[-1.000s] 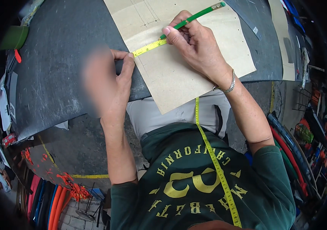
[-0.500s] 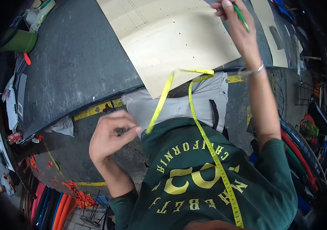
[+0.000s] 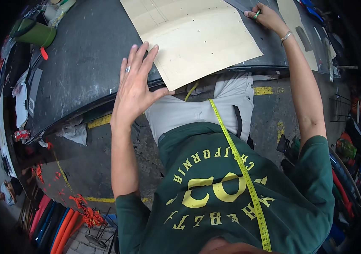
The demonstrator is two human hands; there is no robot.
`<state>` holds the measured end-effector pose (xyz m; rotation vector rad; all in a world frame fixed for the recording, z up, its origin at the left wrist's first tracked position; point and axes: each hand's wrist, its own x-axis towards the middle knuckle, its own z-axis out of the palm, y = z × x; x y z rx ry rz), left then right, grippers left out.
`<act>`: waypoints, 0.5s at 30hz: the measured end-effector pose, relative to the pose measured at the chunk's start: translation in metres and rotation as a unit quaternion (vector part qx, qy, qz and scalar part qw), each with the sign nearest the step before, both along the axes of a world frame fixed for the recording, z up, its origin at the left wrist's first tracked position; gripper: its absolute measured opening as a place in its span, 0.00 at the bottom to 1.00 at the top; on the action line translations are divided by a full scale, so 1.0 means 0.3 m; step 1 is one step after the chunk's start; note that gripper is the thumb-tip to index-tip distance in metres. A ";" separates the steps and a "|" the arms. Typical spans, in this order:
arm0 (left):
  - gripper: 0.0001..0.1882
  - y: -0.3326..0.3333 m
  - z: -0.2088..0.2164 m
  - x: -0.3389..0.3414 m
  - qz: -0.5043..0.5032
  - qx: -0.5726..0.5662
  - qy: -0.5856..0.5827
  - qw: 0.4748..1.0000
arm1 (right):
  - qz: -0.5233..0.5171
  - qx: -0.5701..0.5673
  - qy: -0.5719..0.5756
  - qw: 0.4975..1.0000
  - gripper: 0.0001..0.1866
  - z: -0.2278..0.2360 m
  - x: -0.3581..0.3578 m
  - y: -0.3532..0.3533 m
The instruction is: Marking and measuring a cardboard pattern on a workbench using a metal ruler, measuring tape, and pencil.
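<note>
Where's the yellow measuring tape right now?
In the head view, the yellow measuring tape lies right of the middle, running from the pale trousers across the dark green shirt to the picture's bottom edge.

Tan sheet [image 3: 201, 46] cut off by top edge. Green pencil [image 3: 257, 15] mostly hidden inside right hand [image 3: 269, 19]. Yellow tape measure [image 3: 248, 180] runs off bottom edge. Red item [image 3: 21, 135], far left, too small to identify.

Smooth matt paper sheet [image 3: 199, 48], scuffed tabletop [image 3: 88, 55]
</note>
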<state>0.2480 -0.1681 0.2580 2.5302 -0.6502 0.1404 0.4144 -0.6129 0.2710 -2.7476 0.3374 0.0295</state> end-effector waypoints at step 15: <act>0.29 -0.087 -0.056 0.121 -0.027 0.135 -0.025 0.990 | -0.021 0.311 -0.082 0.947 0.21 0.048 -0.779 0.205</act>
